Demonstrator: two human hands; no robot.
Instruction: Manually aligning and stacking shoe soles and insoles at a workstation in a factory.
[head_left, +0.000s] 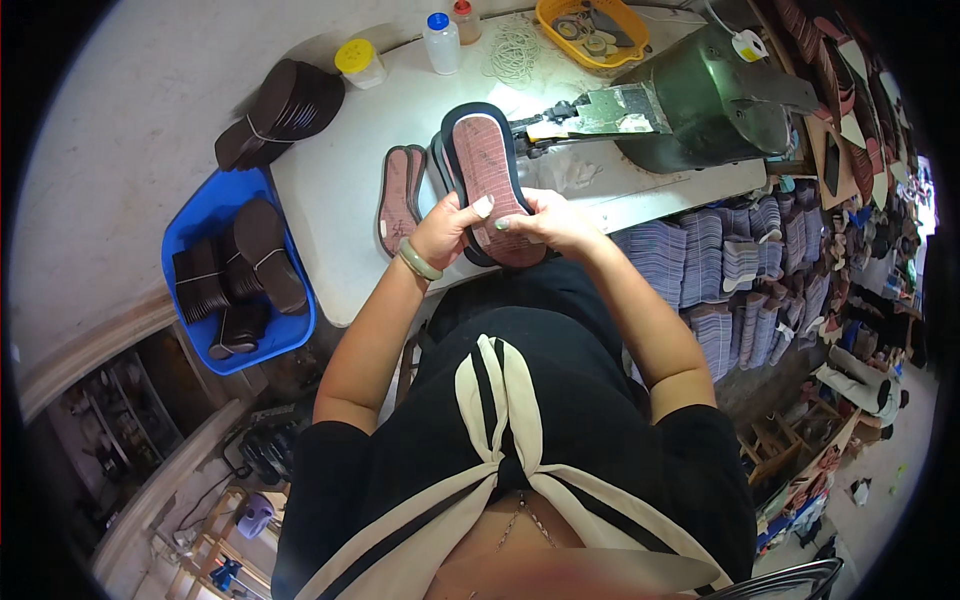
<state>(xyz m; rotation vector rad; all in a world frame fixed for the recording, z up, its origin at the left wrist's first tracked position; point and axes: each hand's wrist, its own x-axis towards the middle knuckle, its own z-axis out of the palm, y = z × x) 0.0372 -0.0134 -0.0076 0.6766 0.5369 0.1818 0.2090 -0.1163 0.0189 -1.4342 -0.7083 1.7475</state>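
A shoe sole (pixel 488 160) with a reddish woven-look top and a black rim is held above the near side of the white table. My left hand (pixel 446 230) grips its lower left edge, thumb on top. My right hand (pixel 562 222) grips the lower right edge, also thumb on top; the fingers under the sole are hidden. Beside my left hand lie similar reddish soles (pixel 398 190) on the table, overlapping each other. Just right of the held sole is the narrow end of a green sewing machine (pixel 690 110).
A blue bin (pixel 312 330) with tied bundles of dark soles stands left of the table (pixel 330 215). More dark soles (pixel 290 105) are stacked at the back left. Behind are a yellow-lidded jar (pixel 360 63), a blue-capped bottle (pixel 441 45) and a yellow basket (pixel 590 62). Striped sole stacks (pixel 700 255) fill the right.
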